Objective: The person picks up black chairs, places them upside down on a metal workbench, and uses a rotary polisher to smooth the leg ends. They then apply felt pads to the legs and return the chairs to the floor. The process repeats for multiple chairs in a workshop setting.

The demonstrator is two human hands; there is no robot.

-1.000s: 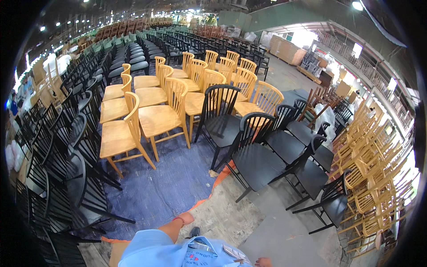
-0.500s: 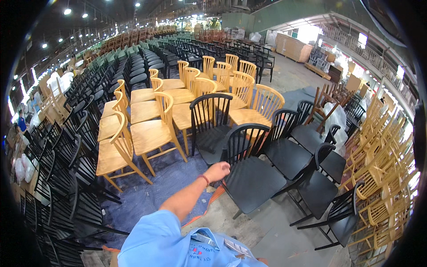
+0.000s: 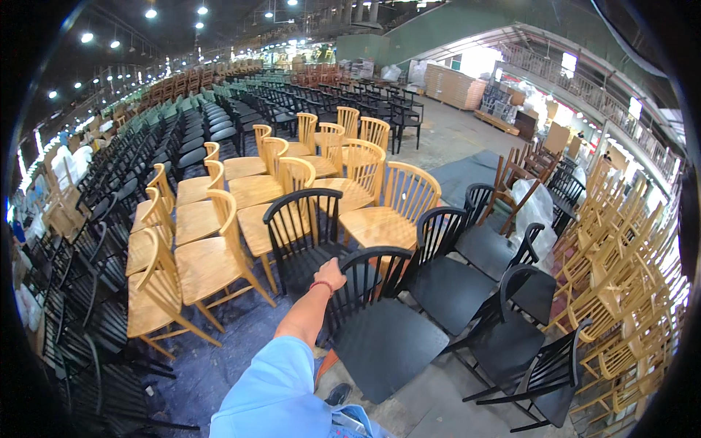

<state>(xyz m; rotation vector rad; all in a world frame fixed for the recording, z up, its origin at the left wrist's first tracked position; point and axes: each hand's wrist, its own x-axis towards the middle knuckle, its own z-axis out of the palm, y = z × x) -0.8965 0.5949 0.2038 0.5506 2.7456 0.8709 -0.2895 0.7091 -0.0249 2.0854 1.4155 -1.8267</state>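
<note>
My left hand [image 3: 331, 275] reaches forward from the light blue sleeve, a dark red bracelet on its wrist. Its fingers are curled round the left end of the curved top rail of a black spindle-back chair [image 3: 388, 352]. Directly behind that chair stands another black chair [image 3: 301, 224], its back toward the pale wooden ones. Natural-wood chairs [image 3: 204, 269] stand in close rows ahead and to the left. My right hand is out of view.
More black chairs [image 3: 449, 296] are grouped to the right, one angled near the front. Stacked light-wood chairs [image 3: 617, 285] line the right side. Dark chairs [image 3: 87, 292] crowd the left. Blue sheeting [image 3: 234, 358] covers the floor, with a shoe [image 3: 338, 394] near its edge.
The view has shifted, so the chairs sit further left and lower. My left hand has moved forward to the near black chair's top rail, and that chair appears slightly turned.
</note>
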